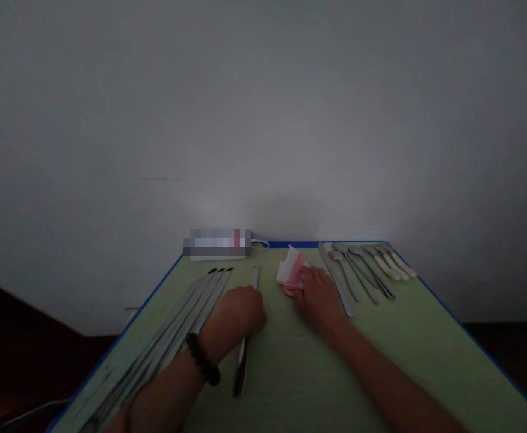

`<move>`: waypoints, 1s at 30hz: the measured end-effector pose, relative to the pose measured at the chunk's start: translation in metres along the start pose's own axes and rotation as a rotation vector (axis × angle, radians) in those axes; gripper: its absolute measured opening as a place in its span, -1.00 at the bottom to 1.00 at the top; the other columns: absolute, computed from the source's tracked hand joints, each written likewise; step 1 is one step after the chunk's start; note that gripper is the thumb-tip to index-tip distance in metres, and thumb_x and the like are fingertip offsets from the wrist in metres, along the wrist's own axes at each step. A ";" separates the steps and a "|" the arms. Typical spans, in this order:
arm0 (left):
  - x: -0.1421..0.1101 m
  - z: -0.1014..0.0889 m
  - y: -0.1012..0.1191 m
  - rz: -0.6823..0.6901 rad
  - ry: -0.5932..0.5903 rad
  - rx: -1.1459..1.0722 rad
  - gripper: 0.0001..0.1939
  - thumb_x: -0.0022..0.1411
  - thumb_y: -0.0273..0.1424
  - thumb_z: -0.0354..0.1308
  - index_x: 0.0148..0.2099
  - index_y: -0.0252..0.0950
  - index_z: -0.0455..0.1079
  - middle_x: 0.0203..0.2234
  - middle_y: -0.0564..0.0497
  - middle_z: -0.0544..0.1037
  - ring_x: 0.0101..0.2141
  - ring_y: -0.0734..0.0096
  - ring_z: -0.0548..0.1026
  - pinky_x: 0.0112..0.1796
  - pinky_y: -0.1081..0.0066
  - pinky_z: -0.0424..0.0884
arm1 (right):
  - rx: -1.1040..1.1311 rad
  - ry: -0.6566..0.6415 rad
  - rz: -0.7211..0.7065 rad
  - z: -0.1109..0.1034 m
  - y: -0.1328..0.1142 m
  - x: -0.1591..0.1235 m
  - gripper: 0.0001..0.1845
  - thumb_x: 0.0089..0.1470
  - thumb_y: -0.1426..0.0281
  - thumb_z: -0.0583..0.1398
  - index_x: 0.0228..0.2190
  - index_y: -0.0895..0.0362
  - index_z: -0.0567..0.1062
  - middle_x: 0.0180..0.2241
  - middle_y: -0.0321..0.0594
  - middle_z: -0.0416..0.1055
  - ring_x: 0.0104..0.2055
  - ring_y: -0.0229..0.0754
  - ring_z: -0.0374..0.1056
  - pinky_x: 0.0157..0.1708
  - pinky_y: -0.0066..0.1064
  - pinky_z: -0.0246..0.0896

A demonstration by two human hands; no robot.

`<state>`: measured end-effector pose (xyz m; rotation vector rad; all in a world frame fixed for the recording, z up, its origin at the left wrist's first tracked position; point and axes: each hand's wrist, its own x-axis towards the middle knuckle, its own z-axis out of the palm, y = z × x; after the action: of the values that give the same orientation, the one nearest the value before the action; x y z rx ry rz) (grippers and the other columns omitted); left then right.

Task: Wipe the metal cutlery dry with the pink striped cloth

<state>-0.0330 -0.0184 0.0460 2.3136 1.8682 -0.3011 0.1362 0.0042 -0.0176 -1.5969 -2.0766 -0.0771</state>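
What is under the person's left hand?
A long metal utensil passes under the left hand; its far and near ends show. Its middle is covered, so whether the hand grips it can't be told.

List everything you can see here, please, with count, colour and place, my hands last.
Wall: one, greyish white, behind the table
Table: one, pale green, blue-edged, against the wall
Box-like item: one, pixelated, far left edge
Cord: one, white, beside it
Long utensils: at least three, silver, left side
Knife: one, silver, under left hand
Cloth: one, pink and white, far centre
Spoons and similar cutlery: several overlapping, silver, right side
White-handled cutlery: about three, far right
Bracelet: one, black, left wrist
Left hand: one, over the knife
Right hand: one, at the cloth
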 end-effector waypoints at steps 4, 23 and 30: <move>0.003 0.008 0.006 -0.014 0.036 0.061 -0.72 0.12 -0.49 -0.02 -0.28 -0.44 0.52 -0.34 -0.37 0.55 -0.25 0.03 0.53 -0.27 0.21 0.42 | 0.058 0.002 0.007 -0.002 0.000 0.001 -0.77 0.07 0.29 0.04 -0.28 0.17 0.35 -0.29 -0.03 0.37 -0.18 -0.02 0.22 -0.19 -0.23 0.08; -0.029 0.026 0.003 -0.025 0.160 0.025 -0.66 0.26 -0.30 -0.18 -0.20 -0.39 0.34 -0.42 -0.21 0.55 -0.40 0.06 0.55 -0.39 0.22 0.38 | 0.461 0.072 0.016 -0.003 0.004 0.005 -0.80 0.16 0.37 -0.06 -0.28 0.13 0.33 -0.31 -0.14 0.38 -0.27 -0.17 0.29 -0.23 -0.33 0.17; -0.029 0.021 0.004 -0.034 0.114 0.048 -0.69 0.23 -0.38 -0.15 -0.21 -0.42 0.38 -0.41 -0.27 0.56 -0.37 0.02 0.55 -0.36 0.19 0.38 | 0.891 0.102 0.188 -0.001 0.009 0.009 -0.72 0.19 0.21 -0.09 -0.15 0.08 0.21 -0.37 -0.17 0.41 -0.41 -0.17 0.35 -0.43 -0.35 0.23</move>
<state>-0.0365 -0.0519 0.0330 2.3797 1.9757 -0.2247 0.1433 0.0143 -0.0156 -1.1616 -1.5141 0.7133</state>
